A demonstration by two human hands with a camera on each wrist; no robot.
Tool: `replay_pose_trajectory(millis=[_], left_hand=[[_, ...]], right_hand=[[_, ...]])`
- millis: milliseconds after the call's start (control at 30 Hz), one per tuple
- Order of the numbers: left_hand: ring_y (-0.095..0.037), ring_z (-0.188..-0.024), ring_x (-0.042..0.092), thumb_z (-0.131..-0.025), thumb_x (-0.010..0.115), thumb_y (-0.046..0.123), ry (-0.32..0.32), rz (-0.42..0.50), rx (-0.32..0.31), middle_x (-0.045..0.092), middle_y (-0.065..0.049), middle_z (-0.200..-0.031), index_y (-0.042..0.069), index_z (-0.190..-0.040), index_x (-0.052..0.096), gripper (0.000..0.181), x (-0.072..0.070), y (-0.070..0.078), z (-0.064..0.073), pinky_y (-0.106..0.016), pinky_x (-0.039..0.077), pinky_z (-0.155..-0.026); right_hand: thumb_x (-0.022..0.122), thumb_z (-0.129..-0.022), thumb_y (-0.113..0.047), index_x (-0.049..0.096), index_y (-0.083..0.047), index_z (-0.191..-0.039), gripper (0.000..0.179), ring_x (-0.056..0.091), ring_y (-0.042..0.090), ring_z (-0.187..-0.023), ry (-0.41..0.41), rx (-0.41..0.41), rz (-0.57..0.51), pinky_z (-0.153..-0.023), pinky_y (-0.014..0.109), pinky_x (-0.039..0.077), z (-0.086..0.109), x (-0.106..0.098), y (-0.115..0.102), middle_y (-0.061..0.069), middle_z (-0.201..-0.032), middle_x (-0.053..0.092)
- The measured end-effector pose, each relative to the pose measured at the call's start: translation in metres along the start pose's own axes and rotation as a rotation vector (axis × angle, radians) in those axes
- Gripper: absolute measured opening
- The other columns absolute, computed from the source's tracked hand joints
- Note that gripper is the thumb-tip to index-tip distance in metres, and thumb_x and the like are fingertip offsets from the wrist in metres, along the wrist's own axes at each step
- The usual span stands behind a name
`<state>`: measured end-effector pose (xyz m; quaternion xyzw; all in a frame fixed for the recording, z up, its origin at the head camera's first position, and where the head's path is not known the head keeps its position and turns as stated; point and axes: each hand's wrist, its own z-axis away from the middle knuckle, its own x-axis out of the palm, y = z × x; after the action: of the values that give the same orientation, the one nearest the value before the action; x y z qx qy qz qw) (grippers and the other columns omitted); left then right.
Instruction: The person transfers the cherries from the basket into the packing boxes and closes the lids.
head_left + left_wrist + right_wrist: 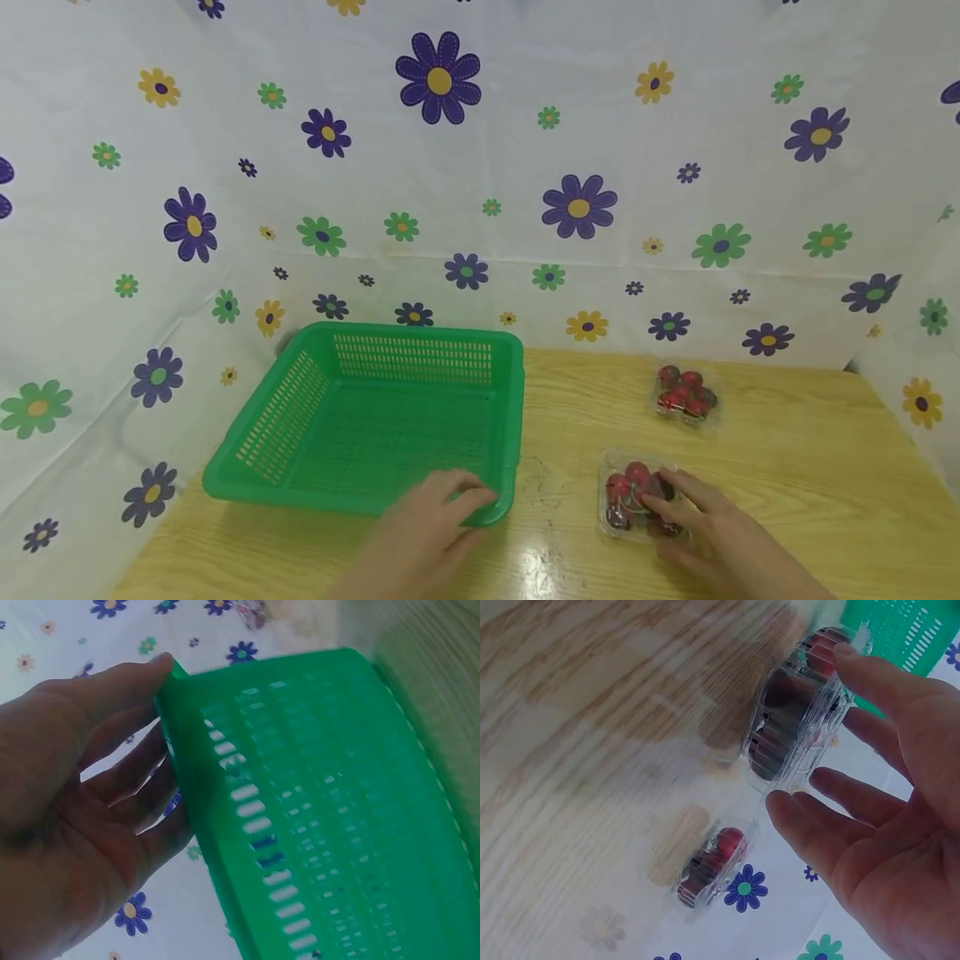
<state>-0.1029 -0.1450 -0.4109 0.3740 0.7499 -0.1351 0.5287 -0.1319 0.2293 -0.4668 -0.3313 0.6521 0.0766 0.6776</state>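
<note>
My left hand [423,533] is at the near right corner of a green plastic basket [360,506], fingers over the rim and thumb against it. In the left wrist view the fingertips disappear behind the rim. To the right, a clear plastic box of dark red cherries [637,475] lies on the table. My right hand [708,525] is over its right side, fingers spread. The right wrist view has the thumb touching a corner of this box [795,712] and the other fingers beside its lid.
A second clear box of cherries [686,394] lies farther back on the wooden table [810,467]. White cloth [487,150] with printed flowers hangs behind and along both sides. The basket's slotted walls [412,358] enclose a bare bottom.
</note>
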Motion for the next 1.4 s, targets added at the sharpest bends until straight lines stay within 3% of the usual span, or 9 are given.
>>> replay_pose_trajectory(millis=[100, 200, 400, 633, 833, 1067, 1233, 1400], left_hand=[[-0.020, -0.099, 0.069, -0.088, 0.079, 0.014, -0.093, 0.014, -0.064, 0.073, -0.002, -0.111, 0.012, -0.118, 0.072, 0.031, -0.003, -0.009, 0.009, -0.031, 0.060, -0.083], [-0.019, -0.098, 0.071, -0.093, 0.073, 0.018, -0.145, 0.038, -0.094, 0.075, -0.002, -0.111, 0.011, -0.121, 0.072, 0.029, -0.006, -0.014, 0.015, -0.032, 0.060, -0.082], [-0.019, -0.101, 0.073, -0.097, 0.067, 0.024, -0.145, 0.049, -0.082, 0.077, -0.001, -0.114, 0.012, -0.124, 0.073, 0.030, -0.010, -0.022, 0.018, -0.035, 0.061, -0.087], [-0.021, -0.105, 0.073, -0.097, 0.067, 0.018, -0.174, 0.110, -0.207, 0.077, 0.000, -0.118, 0.014, -0.126, 0.072, 0.030, -0.016, -0.036, 0.017, -0.040, 0.060, -0.090], [-0.022, -0.103, 0.074, -0.093, 0.071, 0.013, -0.137, 0.107, -0.199, 0.078, -0.001, -0.114, 0.011, -0.122, 0.074, 0.029, -0.019, -0.055, 0.016, -0.040, 0.061, -0.089], [-0.023, -0.103, 0.074, -0.092, 0.071, 0.010, -0.103, 0.085, -0.194, 0.078, -0.003, -0.114, 0.010, -0.120, 0.074, 0.028, -0.023, -0.075, 0.016, -0.042, 0.060, -0.090], [-0.024, -0.103, 0.074, -0.092, 0.072, 0.010, -0.078, 0.079, -0.189, 0.078, -0.004, -0.113, 0.009, -0.120, 0.075, 0.028, -0.026, -0.088, 0.014, -0.043, 0.060, -0.090], [-0.023, -0.101, 0.075, -0.090, 0.073, 0.007, -0.037, 0.072, -0.173, 0.078, -0.005, -0.111, 0.007, -0.119, 0.075, 0.029, -0.026, -0.100, 0.014, -0.043, 0.061, -0.090]], right_hand=[[0.082, -0.086, -0.024, 0.066, -0.022, -0.137, 0.054, 0.062, 0.046, -0.123, 0.010, -0.015, 0.028, -0.081, 0.043, 0.062, 0.001, 0.001, 0.002, 0.023, -0.147, 0.054], [0.082, -0.086, -0.024, 0.067, -0.021, -0.136, 0.053, 0.062, 0.046, -0.122, 0.027, -0.026, 0.046, -0.080, 0.044, 0.062, 0.001, 0.002, 0.003, 0.024, -0.145, 0.056], [0.081, -0.086, -0.025, 0.068, -0.020, -0.135, 0.051, 0.066, 0.042, -0.118, 0.014, 0.004, 0.062, -0.080, 0.043, 0.062, 0.006, 0.001, 0.005, 0.024, -0.143, 0.059], [0.081, -0.086, -0.029, 0.067, -0.019, -0.136, 0.053, 0.069, 0.040, -0.113, -0.013, 0.047, 0.073, -0.077, 0.042, 0.063, 0.012, -0.003, 0.013, 0.026, -0.143, 0.058], [0.082, -0.085, -0.027, 0.068, -0.016, -0.135, 0.053, 0.073, 0.035, -0.104, -0.004, 0.049, 0.105, -0.076, 0.039, 0.063, 0.016, -0.006, 0.020, 0.027, -0.142, 0.059], [0.080, -0.087, -0.028, 0.068, -0.014, -0.135, 0.052, 0.071, 0.042, -0.108, -0.077, 0.152, 0.076, -0.081, 0.047, 0.062, 0.018, -0.013, 0.029, 0.030, -0.143, 0.057], [0.080, -0.086, -0.028, 0.070, -0.008, -0.131, 0.050, 0.071, 0.045, -0.106, -0.047, 0.181, 0.084, -0.082, 0.050, 0.061, 0.020, -0.014, 0.033, 0.033, -0.138, 0.059], [0.084, -0.083, -0.025, 0.072, -0.003, -0.125, 0.049, 0.074, 0.041, -0.098, -0.008, 0.181, 0.117, -0.075, 0.043, 0.062, 0.021, -0.015, 0.035, 0.034, -0.132, 0.063]])
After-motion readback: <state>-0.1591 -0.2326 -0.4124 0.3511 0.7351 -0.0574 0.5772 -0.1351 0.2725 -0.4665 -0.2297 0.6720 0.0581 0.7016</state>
